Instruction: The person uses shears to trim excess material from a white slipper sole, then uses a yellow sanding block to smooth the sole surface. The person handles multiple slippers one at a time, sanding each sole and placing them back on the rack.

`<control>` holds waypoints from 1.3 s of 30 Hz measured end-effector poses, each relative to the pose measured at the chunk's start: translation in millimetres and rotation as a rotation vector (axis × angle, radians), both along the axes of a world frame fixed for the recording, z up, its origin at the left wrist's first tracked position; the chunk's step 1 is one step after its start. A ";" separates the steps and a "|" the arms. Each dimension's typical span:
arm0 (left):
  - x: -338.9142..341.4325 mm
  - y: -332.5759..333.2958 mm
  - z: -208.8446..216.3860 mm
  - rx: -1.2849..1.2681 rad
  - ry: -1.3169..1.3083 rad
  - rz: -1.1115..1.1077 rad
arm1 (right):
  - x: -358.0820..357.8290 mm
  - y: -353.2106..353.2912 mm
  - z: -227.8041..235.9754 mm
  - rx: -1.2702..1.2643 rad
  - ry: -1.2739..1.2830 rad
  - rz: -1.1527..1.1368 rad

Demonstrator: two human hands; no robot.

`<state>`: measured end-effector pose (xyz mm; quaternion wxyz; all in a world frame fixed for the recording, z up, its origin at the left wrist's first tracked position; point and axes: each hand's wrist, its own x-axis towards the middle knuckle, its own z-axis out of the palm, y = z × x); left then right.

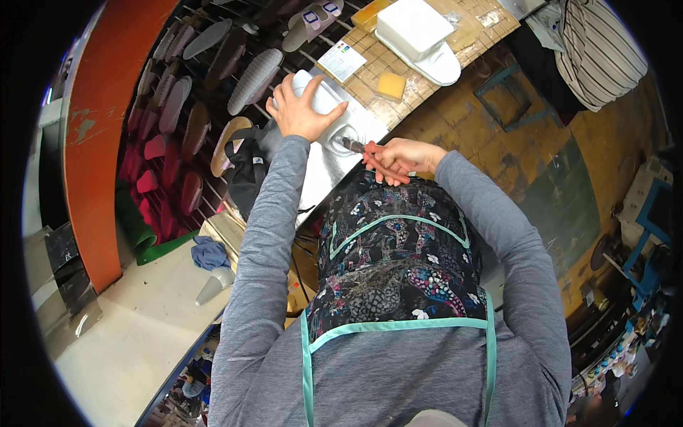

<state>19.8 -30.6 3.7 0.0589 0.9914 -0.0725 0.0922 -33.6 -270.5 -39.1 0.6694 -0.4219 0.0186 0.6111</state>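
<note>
My left hand (302, 110) is spread over a white moulded piece (327, 97), its fingers and thumb clasping it from above on a shiny silvery surface. The palm hides part of the piece. In my right hand (407, 158) is a pair of red-handled pliers (388, 171), fingers wrapped round the handles. The dark jaws reach the rounded near end of the white piece, close to the bench edge. Whether they bite into it I cannot tell. Farther right, a similar white box-shaped piece (416, 28) stands on a white sole (442, 65).
A yellow block (390, 86) and a printed card (342, 61) lie on the tiled bench. To the left, a rack holds several soles (255, 81), with a black bag (247, 172) hanging near my left forearm. A blue cloth (209, 252) lies on the pale table. An orange post (99, 142) stands beyond.
</note>
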 end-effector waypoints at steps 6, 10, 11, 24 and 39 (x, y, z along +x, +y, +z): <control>-0.7 -0.9 1.1 0.026 0.030 0.002 | 1.4 -11.0 -5.5 -0.090 -0.084 -0.150; 0.3 -1.8 0.1 0.022 0.043 0.005 | -21.7 1.0 17.6 -0.740 -1.291 -0.237; 0.7 -1.6 -0.4 -0.023 0.045 0.002 | -31.7 9.1 21.9 -0.957 -1.622 0.010; 2.2 0.6 -3.6 -0.035 0.046 0.004 | 20.3 -3.2 22.3 -0.560 -0.695 0.245; -7.6 2.9 -0.8 -0.108 -0.030 0.013 | -24.8 6.0 35.5 -1.065 -2.290 0.187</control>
